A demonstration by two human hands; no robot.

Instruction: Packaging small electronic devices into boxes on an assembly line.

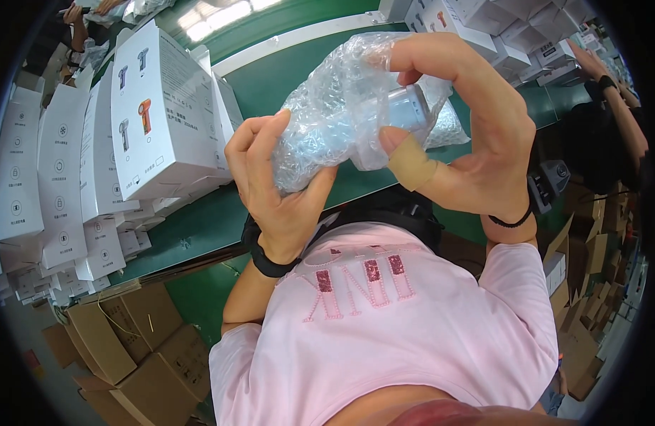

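Note:
Between my hands, above the green table, is a clear bubble-wrap bag (pixel 320 106) with a light-blue device (pixel 406 108) inside. The device's rounded, shiny end shows at the bag's mouth on the right; its other end is blurred by the wrap, so I cannot tell its exact kind. My left hand (pixel 278 177) is closed round the bag's lower left end, fingers behind and thumb below. My right hand (pixel 477 121) pinches the bag near its mouth, its index finger over the top edge and its thumb, wrapped in a tan bandage, against the front.
White printed boxes (pixel 164 113) stand in rows on the left of the green table (pixel 271 74). Another bubble-wrap piece (pixel 450 128) lies behind my right hand. More white boxes (pixel 512 35) pile up far right, near another person's arm (pixel 622 113). Brown cartons (pixel 139 341) sit below left.

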